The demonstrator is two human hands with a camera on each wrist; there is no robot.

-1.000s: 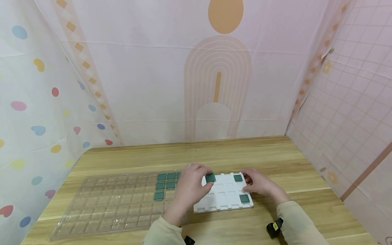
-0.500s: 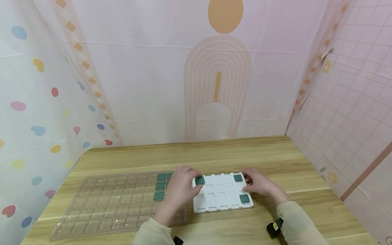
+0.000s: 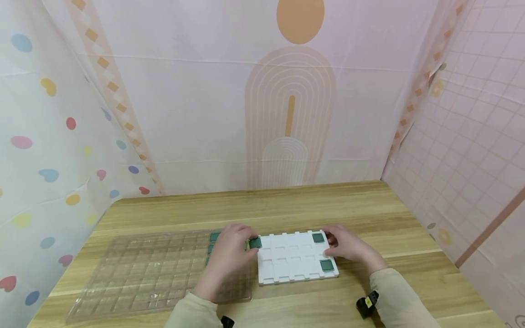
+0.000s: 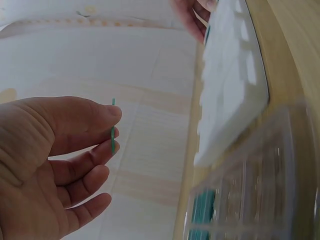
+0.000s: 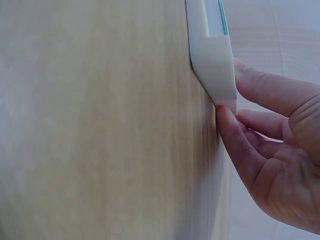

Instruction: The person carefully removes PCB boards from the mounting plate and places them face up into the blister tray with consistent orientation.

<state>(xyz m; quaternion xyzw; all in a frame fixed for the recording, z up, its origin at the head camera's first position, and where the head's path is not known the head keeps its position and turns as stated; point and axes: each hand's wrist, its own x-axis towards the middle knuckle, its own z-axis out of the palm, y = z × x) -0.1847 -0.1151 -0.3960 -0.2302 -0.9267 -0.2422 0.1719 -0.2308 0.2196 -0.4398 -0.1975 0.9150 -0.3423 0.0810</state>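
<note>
My left hand [image 3: 227,250] pinches a thin green circuit board [image 3: 255,243] between thumb and fingers. In the left wrist view this board [image 4: 113,132] appears edge-on, held above the table. It is by the left edge of a white slotted tray [image 3: 289,262]. Two more green boards, one at the back right [image 3: 318,238] and one at the front right [image 3: 326,265], lie in that tray. With thumb and fingers, my right hand [image 3: 346,243] grips the tray's right end, which the right wrist view [image 5: 220,70] shows close up.
A clear plastic tray [image 3: 135,273] with many pockets lies to the left on the wooden table [image 3: 295,305]. Several green boards [image 3: 213,237] sit in its right part, partly hidden by my left hand. Patterned cloth [image 3: 197,114] hangs behind the table.
My left hand has moved left with the pinched board, from over the white tray to its left edge. My right hand has stayed at the tray's right end.
</note>
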